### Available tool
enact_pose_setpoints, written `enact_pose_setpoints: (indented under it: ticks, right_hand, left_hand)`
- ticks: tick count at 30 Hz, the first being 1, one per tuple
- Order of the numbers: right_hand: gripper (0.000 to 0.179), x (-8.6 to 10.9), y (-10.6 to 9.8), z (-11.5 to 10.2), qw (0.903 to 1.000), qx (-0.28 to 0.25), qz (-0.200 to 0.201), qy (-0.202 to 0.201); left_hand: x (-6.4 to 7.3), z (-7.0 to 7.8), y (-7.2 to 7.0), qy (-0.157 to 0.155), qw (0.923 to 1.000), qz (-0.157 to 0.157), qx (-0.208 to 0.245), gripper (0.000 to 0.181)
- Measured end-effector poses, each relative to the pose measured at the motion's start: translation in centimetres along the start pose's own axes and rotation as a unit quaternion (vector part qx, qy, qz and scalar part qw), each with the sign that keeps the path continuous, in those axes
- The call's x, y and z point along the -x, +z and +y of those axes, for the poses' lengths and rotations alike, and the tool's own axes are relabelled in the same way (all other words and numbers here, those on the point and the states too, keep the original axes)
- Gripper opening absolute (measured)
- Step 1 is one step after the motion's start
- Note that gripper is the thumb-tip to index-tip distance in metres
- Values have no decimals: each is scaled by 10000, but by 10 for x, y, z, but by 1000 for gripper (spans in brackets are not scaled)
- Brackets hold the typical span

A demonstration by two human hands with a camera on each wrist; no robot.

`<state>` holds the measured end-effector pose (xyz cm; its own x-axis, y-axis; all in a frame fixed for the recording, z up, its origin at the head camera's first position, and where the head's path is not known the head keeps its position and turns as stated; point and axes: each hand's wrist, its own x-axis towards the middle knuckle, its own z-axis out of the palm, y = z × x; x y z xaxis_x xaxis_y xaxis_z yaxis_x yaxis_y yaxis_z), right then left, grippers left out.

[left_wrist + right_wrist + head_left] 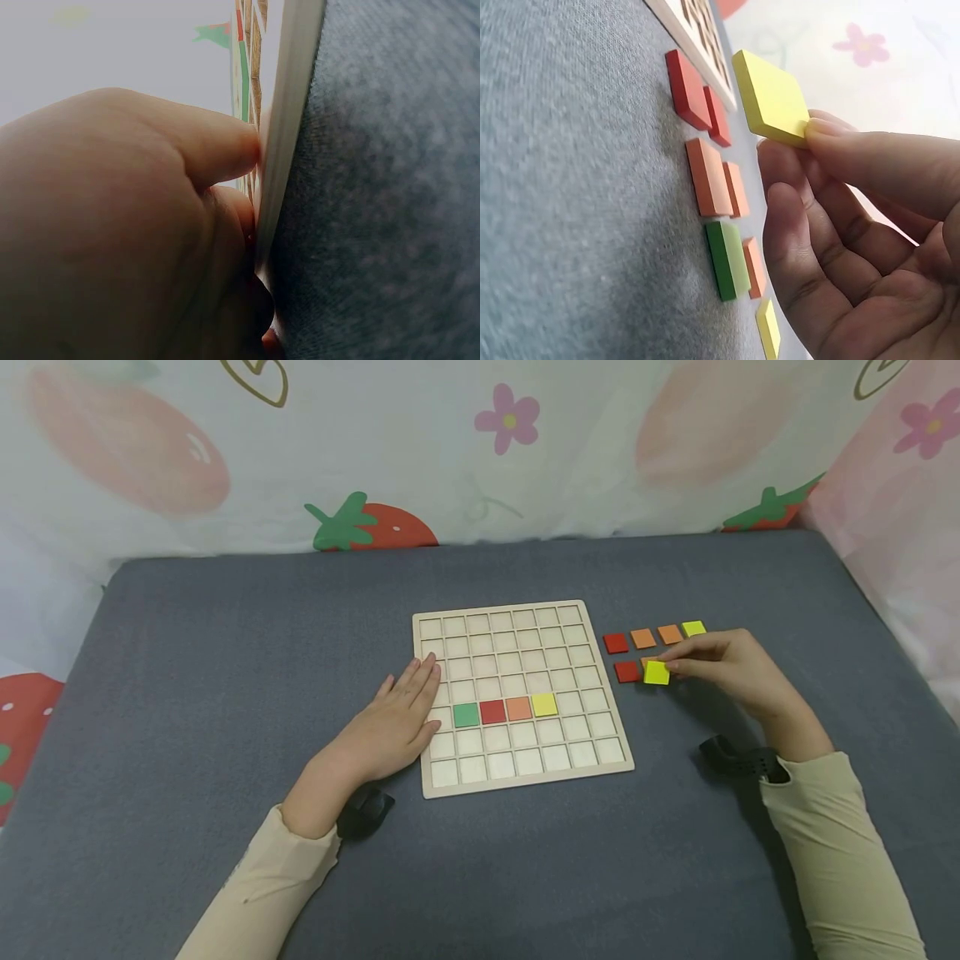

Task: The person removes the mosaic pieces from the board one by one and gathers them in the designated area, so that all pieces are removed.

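Observation:
A pale wooden grid board (528, 778) lies on the table, with a green tile (466, 715), a red tile (492, 712), an orange tile (518, 708) and a yellow tile (544, 704) side by side in one row. My left hand (386, 731) rests on the board's left edge, fingers straight. Between thumb and fingertips my right hand (731, 672) pinches another yellow tile (774, 97), held above the loose tiles right of the board. In the right wrist view a loose green tile (727, 260) shows below it; the right hand hides that tile in the head view.
Loose tiles lie in two rows right of the board: red tiles (616, 643), orange tiles (642, 638) and a yellow one (693, 627) at the far end. Grey cloth (247, 635) covers the table. A patterned curtain (585, 460) hangs behind it.

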<state>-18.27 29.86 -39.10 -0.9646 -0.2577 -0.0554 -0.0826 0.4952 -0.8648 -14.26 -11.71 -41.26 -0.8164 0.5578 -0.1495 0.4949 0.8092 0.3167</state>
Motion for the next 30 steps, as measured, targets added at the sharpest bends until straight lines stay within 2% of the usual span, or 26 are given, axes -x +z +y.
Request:
enact_pose_setpoints:
  ticks: [6,20,30]
  right_hand:
    - [20,1,-3,2,9998,95,53,158]
    - [22,3,-12,10,9992,229,229,222]
    - [22,5,-19,17,9990,105,404,163]
  left_hand:
    - [0,0,0,-2,10000,-14,29,65]
    - [1,-1,1,-26,10000,-23,39,65]
    - [0,0,1,-53,9999,-68,59,66]
